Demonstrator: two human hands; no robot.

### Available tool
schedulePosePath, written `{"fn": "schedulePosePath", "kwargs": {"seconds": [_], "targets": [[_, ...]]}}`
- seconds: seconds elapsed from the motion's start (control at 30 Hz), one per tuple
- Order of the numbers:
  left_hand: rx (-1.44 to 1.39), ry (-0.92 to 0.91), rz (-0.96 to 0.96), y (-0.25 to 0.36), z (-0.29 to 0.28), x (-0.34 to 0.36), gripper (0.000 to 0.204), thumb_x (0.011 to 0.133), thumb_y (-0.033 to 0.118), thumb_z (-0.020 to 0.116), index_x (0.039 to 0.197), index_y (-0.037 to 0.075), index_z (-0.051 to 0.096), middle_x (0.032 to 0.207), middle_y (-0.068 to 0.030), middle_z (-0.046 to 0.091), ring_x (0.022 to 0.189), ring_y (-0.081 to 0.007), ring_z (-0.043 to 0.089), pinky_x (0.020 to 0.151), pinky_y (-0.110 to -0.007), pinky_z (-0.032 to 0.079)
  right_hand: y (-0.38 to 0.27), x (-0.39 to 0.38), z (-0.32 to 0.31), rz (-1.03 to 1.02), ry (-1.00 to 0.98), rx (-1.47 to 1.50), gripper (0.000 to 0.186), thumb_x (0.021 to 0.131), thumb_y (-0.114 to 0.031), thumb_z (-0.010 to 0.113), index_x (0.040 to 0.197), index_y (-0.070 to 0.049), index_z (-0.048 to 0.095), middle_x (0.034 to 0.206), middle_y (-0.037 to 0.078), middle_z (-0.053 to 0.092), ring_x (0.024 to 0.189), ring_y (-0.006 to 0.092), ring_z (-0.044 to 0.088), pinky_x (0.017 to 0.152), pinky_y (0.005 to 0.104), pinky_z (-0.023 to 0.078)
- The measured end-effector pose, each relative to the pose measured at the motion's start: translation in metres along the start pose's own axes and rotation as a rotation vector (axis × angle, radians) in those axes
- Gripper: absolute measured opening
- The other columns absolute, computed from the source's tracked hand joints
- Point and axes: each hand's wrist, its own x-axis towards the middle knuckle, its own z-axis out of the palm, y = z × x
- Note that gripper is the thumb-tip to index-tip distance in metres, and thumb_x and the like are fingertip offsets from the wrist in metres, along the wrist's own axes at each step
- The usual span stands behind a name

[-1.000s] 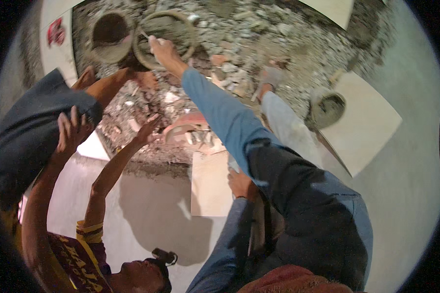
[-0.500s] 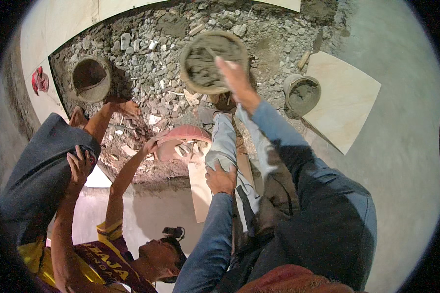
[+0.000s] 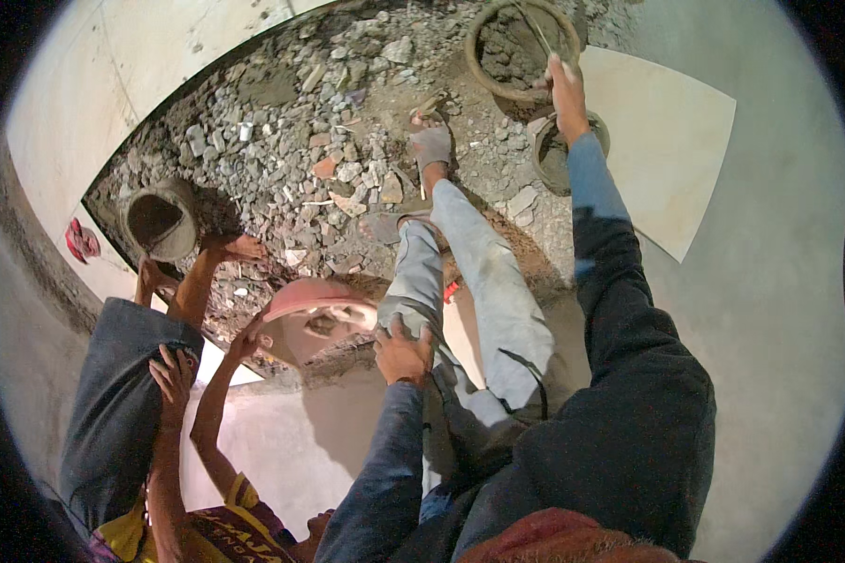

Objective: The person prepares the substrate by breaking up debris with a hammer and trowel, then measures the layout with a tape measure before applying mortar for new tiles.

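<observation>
Gripping fingers, slender stick, lumpy mortar

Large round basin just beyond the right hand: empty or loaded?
Loaded: the large round basin shows lumpy grey mix across its inside. How deep, I cannot tell.

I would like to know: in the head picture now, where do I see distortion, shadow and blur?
Head view: the pale tile has a bowed upper edge; a broad shadow darkens the floor beside the left sleeve; the inside of the red tub looks indistinct; the right hand is fairly clear.
</observation>
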Motion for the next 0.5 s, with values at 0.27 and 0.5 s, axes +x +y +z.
{"fn": "schedulePosePath", "kwargs": {"seconds": [0.27, 0.5], "targets": [[0.117, 0.051, 0.069, 0.012, -0.006, 0.016, 0.072, 0.087, 0.057, 0.060, 0.141, 0.013, 0.046, 0.136, -0.0311, 0.047, 0.122, -0.0484, 0.048, 0.101, -0.054, 0.042, 0.141, 0.079, -0.098, -0.053, 0.026, -0.052, 0.038, 0.098, -0.032, 0.053, 0.122, -0.003, 0.058, 0.108, 0.010, 0.064, 0.101, 0.0224, 0.063, 0.081, 0.0353, 0.051], [-0.018, -0.021, 0.073, 0.020, -0.042, 0.048, 0.067, 0.082, 0.046, 0.072, 0.139, 0.017, 0.050, 0.132, -0.0283, 0.051, 0.118, -0.0447, 0.052, 0.099, -0.049, 0.046, 0.329, 0.202, -0.193, -0.476, -0.105, -1.735, 0.035, 0.094, -0.032, 0.054, 0.111, -0.003, 0.065, 0.105, 0.024, 0.066, 0.099, 0.0417, 0.061, 0.087, 0.0509, 0.050]]}}
